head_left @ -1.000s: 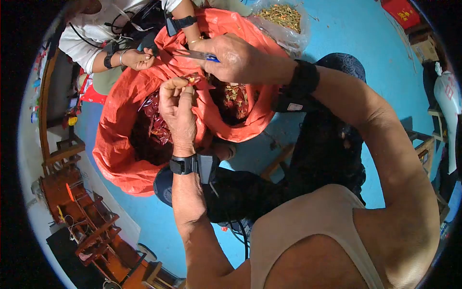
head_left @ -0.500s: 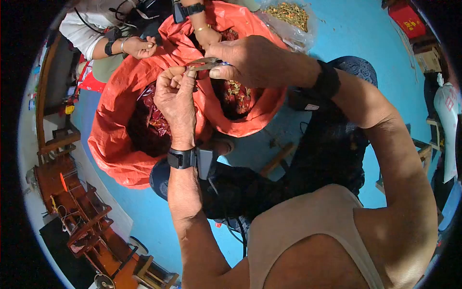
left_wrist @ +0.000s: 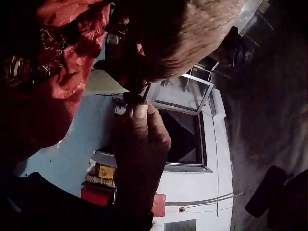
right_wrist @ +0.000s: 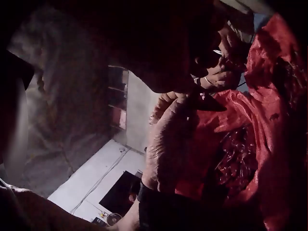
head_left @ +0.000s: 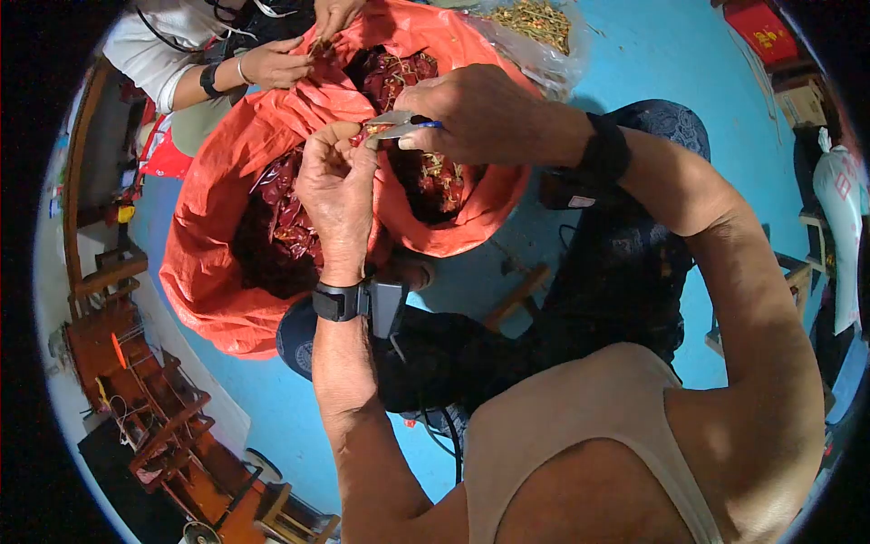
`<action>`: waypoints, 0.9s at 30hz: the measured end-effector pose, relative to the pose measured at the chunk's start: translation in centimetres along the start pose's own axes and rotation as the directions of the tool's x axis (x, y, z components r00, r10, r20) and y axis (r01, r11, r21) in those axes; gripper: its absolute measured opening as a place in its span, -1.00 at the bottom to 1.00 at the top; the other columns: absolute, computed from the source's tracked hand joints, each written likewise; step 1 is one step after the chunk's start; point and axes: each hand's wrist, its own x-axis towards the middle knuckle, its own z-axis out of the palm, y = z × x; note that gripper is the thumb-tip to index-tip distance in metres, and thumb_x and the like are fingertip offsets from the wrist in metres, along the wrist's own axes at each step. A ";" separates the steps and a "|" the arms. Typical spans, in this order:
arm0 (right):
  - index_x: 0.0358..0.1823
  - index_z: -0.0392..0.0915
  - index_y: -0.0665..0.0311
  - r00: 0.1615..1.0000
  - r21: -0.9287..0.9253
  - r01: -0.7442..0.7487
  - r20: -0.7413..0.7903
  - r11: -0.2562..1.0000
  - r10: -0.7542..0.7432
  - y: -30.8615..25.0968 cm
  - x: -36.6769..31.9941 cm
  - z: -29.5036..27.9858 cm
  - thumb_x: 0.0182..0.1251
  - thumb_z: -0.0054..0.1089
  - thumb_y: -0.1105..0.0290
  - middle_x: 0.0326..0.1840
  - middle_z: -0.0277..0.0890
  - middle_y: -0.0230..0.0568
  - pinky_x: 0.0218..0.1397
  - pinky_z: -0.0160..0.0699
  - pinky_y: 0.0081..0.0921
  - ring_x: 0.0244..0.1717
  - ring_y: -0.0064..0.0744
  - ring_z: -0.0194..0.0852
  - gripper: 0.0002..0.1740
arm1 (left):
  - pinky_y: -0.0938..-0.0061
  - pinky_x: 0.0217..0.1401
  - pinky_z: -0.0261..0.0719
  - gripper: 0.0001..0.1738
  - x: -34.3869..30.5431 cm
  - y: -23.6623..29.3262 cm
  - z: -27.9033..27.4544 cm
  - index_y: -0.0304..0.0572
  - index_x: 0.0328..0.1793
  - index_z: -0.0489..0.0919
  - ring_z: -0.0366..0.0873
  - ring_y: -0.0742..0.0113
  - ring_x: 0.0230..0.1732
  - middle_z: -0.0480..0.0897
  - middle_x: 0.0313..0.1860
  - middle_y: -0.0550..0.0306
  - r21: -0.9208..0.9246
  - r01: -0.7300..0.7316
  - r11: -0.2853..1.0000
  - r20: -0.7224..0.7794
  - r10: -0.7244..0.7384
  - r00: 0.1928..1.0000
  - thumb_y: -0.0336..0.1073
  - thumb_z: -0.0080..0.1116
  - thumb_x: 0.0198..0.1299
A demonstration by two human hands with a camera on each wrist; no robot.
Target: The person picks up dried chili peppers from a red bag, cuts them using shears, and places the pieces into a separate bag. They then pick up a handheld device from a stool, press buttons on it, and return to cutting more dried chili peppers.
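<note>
My left hand (head_left: 352, 143) pinches a small dried red chili (head_left: 364, 136) between thumb and fingertips over the orange sacks. My right hand (head_left: 419, 127) grips blue-handled scissors (head_left: 395, 121), and their blades meet the chili's end right beside my left fingertips. The left orange sack (head_left: 204, 190) holds dark red chilies (head_left: 283, 218); the right orange sack (head_left: 485, 204) holds cut chili pieces (head_left: 441, 177). In the left wrist view my fingers (left_wrist: 140, 126) hold the dark chili (left_wrist: 132, 98). The right wrist view shows my left hand (right_wrist: 168, 139) under the scissor blade (right_wrist: 208, 104).
Another person's hands (head_left: 276, 63) work at the sacks' far rim. A clear bag of green stems (head_left: 535, 23) lies behind the sacks on the blue floor (head_left: 634, 63). Wooden stools (head_left: 136, 363) stand at left. My dark-trousered knees (head_left: 580, 290) are below the sacks.
The scissors came down from above the chili onto its end and stay there. My left hand lifted slightly toward them. The other person's hands moved together at the sack's rim.
</note>
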 end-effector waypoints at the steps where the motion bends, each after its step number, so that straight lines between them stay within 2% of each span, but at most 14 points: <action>1: -0.35 0.46 0.26 1.000 -0.001 -0.001 0.001 1.000 0.001 0.1 0.0 0.1 0.11 0.09 0.25 -0.58 0.39 -0.10 -0.43 0.37 -0.24 -0.51 -0.06 0.42 -0.78 | 0.79 -0.45 0.30 -0.79 0.0 -0.1 0.0 -0.28 -0.22 0.48 0.26 0.70 -0.50 0.37 -0.51 0.40 -0.001 0.000 1.000 0.001 0.000 1.000 -0.59 0.17 -0.01; 4: -0.39 0.45 0.25 1.000 -0.028 -0.005 -0.002 1.000 0.005 0.2 0.0 0.5 0.11 0.09 0.25 -0.60 0.38 -0.10 -0.43 0.37 -0.23 -0.51 -0.05 0.42 -0.80 | 0.75 -0.33 0.37 -0.81 -0.2 -0.4 0.0 -0.26 -0.21 0.47 0.33 0.65 -0.41 0.41 -0.43 0.35 0.013 -0.002 1.000 0.013 0.002 1.000 -0.56 0.16 0.02; 6: -0.45 0.42 0.25 0.999 -0.070 -0.013 0.030 0.997 0.015 0.2 0.0 0.3 0.10 0.09 0.25 -0.62 0.37 -0.10 -0.42 0.37 -0.21 -0.51 -0.04 0.41 -0.80 | 0.80 -0.46 0.29 -0.79 -0.1 -0.7 0.2 -0.27 -0.22 0.47 0.24 0.70 -0.51 0.36 -0.52 0.41 -0.014 -0.057 0.998 0.006 0.057 0.998 -0.59 0.17 -0.01; 7: -0.45 0.42 0.25 0.999 -0.069 -0.013 0.029 0.998 0.016 0.2 0.0 0.4 0.10 0.09 0.25 -0.62 0.37 -0.10 -0.42 0.37 -0.21 -0.51 -0.04 0.41 -0.80 | 0.80 -0.46 0.29 -0.79 -0.1 -0.6 0.2 -0.27 -0.22 0.47 0.24 0.70 -0.51 0.36 -0.52 0.41 -0.014 -0.057 0.998 0.007 0.057 0.998 -0.59 0.17 -0.01; 10: -0.50 0.40 0.25 1.000 -0.053 0.008 -0.004 0.999 -0.009 0.4 -0.2 0.5 0.09 0.10 0.24 -0.63 0.36 -0.10 -0.44 0.37 -0.21 -0.53 -0.04 0.40 -0.78 | 0.80 -0.47 0.28 -0.80 -0.2 -0.3 0.3 -0.27 -0.23 0.46 0.23 0.70 -0.52 0.34 -0.53 0.42 -0.040 -0.015 0.999 0.024 0.016 1.000 -0.59 0.17 0.00; 12: -0.52 0.39 0.25 1.000 -0.054 0.001 0.012 0.999 0.000 0.3 -0.1 0.3 0.08 0.11 0.23 -0.63 0.36 -0.09 -0.46 0.38 -0.21 -0.54 -0.05 0.40 -0.76 | 0.81 -0.48 0.28 -0.80 0.0 0.0 0.3 -0.26 -0.23 0.46 0.23 0.70 -0.53 0.33 -0.54 0.42 -0.159 0.078 0.984 0.062 -0.069 0.996 -0.58 0.18 0.01; 16: -0.55 0.39 0.25 0.999 -0.104 0.041 0.028 0.994 -0.038 0.4 -0.2 0.4 0.09 0.12 0.21 -0.65 0.35 -0.09 -0.47 0.39 -0.22 -0.54 -0.06 0.42 -0.74 | 0.81 -0.48 0.29 -0.81 0.0 -0.4 0.2 -0.26 -0.24 0.46 0.25 0.70 -0.52 0.34 -0.54 0.41 -0.120 0.077 0.990 0.076 -0.068 0.995 -0.58 0.17 0.01; 19: -0.58 0.37 0.26 0.999 -0.079 -0.012 0.050 0.997 0.016 0.2 -0.3 0.2 0.09 0.11 0.21 -0.64 0.36 -0.10 -0.49 0.39 -0.23 -0.55 -0.07 0.43 -0.72 | 0.81 -0.46 0.29 -0.81 0.0 -0.2 0.2 -0.26 -0.23 0.45 0.25 0.70 -0.52 0.34 -0.55 0.41 -0.117 0.097 0.988 0.083 -0.087 0.993 -0.58 0.17 0.01; 21: -0.56 0.40 0.26 0.988 0.045 0.152 -0.032 0.987 -0.151 0.0 -0.1 -0.2 0.12 0.09 0.20 -0.63 0.36 -0.07 -0.50 0.40 -0.26 -0.59 -0.06 0.40 -0.72 | 0.81 -0.45 0.29 -0.81 0.0 0.0 0.3 -0.26 -0.23 0.45 0.25 0.70 -0.51 0.34 -0.54 0.41 -0.134 0.115 0.984 0.100 -0.102 0.990 -0.58 0.16 0.02; 22: -0.56 0.40 0.26 0.988 0.045 0.152 -0.032 0.987 -0.151 0.2 -0.2 0.1 0.12 0.09 0.20 -0.63 0.36 -0.07 -0.50 0.40 -0.26 -0.59 -0.06 0.40 -0.72 | 0.81 -0.45 0.29 -0.81 0.0 0.0 0.3 -0.26 -0.23 0.45 0.25 0.70 -0.51 0.34 -0.54 0.41 -0.134 0.116 0.984 0.100 -0.103 0.990 -0.58 0.16 0.02; 24: -0.48 0.45 0.28 0.975 0.184 0.203 -0.132 0.962 -0.180 1.0 0.0 1.1 0.18 0.04 0.18 -0.61 0.38 -0.14 -0.53 0.40 -0.37 -0.61 -0.25 0.42 -0.71 | 0.80 -0.43 0.30 -0.82 0.2 -0.4 0.1 -0.25 -0.24 0.45 0.26 0.70 -0.51 0.37 -0.52 0.40 -0.187 0.121 0.975 0.119 -0.100 0.988 -0.57 0.16 0.03; 25: -0.48 0.45 0.28 0.975 0.185 0.202 -0.131 0.962 -0.179 1.7 0.3 1.3 0.18 0.04 0.18 -0.61 0.38 -0.14 -0.53 0.40 -0.37 -0.61 -0.25 0.42 -0.71 | 0.80 -0.43 0.30 -0.82 0.2 -0.6 -0.2 -0.25 -0.24 0.45 0.26 0.70 -0.51 0.37 -0.52 0.40 -0.186 0.123 0.975 0.119 -0.102 0.988 -0.57 0.16 0.03; 27: -0.35 0.49 0.29 0.951 0.021 0.307 -0.050 0.951 -0.306 3.1 1.1 1.3 0.23 -0.02 0.18 -0.59 0.37 -0.27 -0.59 0.31 -0.56 -0.63 -0.56 0.36 -0.71 | 0.77 -0.37 0.38 -0.82 0.7 -1.2 -1.1 -0.18 -0.23 0.46 0.37 0.65 -0.43 0.43 -0.49 0.41 -0.066 0.050 0.997 0.086 -0.044 0.995 -0.53 0.17 0.04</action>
